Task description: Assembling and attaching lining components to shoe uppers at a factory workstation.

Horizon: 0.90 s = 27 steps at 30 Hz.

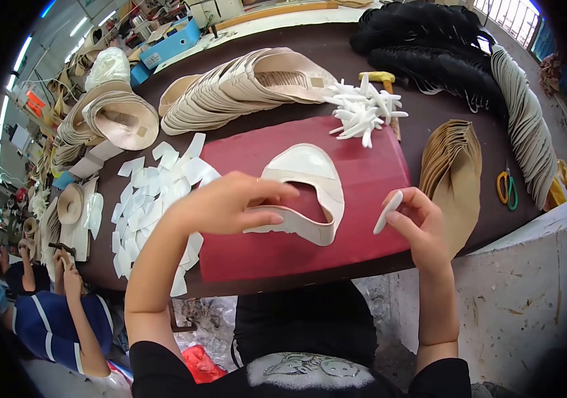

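Note:
A cream shoe upper point(304, 161) lies on the red mat point(243, 260) in front of me, its rounded toe end facing away. Over the left side of its opening hovers my left hand point(230, 202), fingers and thumb apart with nothing visible between them; part of the upper is hidden beneath it. My right hand point(421, 222) is to the right of the upper, pinching a slim white foam-like strip point(388, 212) between thumb and fingers. More such white strips sit in a pile point(365, 109) at the mat's far right corner.
White flat pieces point(144, 202) are scattered left of the mat. Stacked beige uppers point(250, 83) stand behind it. Brown folded pieces point(452, 166), scissors point(507, 189) and a yellow-headed hammer point(379, 77) lie right. Black pieces point(429, 50) fill the far right. A co-worker point(58, 325) sits left.

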Motion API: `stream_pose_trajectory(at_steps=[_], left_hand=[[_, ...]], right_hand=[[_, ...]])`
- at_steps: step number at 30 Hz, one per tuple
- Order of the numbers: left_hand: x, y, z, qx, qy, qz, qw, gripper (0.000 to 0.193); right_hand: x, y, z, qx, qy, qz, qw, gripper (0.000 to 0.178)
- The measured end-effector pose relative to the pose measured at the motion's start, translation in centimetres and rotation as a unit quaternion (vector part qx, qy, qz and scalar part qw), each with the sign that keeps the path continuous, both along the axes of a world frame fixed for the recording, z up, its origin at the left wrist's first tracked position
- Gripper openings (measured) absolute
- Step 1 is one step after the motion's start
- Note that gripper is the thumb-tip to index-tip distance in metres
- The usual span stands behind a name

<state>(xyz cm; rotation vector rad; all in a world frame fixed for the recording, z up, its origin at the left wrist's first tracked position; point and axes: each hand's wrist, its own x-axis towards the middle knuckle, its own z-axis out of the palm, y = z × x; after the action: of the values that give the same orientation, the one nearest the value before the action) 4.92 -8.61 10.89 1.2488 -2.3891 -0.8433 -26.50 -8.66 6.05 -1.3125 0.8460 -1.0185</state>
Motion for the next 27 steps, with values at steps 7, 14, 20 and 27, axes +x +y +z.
stream_pose_trajectory(at_steps=[7, 14, 20, 27], left_hand=[[-2.6, 6.7, -1.5, 0.081, 0.120, 0.205, 0.968, 0.034], [-3.7, 8.0, -1.7, 0.162, 0.313, 0.214, 0.911, 0.039], [-3.9, 8.2, -1.9, 0.195, 0.305, 0.217, 0.907, 0.040], [-4.9, 8.3, -2.2, 0.146, 0.269, 0.245, 0.920, 0.036]], right_hand=[[6.3, 4.6, 0.1, -0.002, -0.150, -0.033, 0.988, 0.027], [9.4, 6.0, -1.1, -0.124, -0.045, -0.118, 0.984, 0.024], [10.3, 6.0, -2.4, -0.183, 0.016, -0.184, 0.966, 0.020], [10.4, 5.8, -2.8, -0.255, 0.063, -0.216, 0.941, 0.018]])
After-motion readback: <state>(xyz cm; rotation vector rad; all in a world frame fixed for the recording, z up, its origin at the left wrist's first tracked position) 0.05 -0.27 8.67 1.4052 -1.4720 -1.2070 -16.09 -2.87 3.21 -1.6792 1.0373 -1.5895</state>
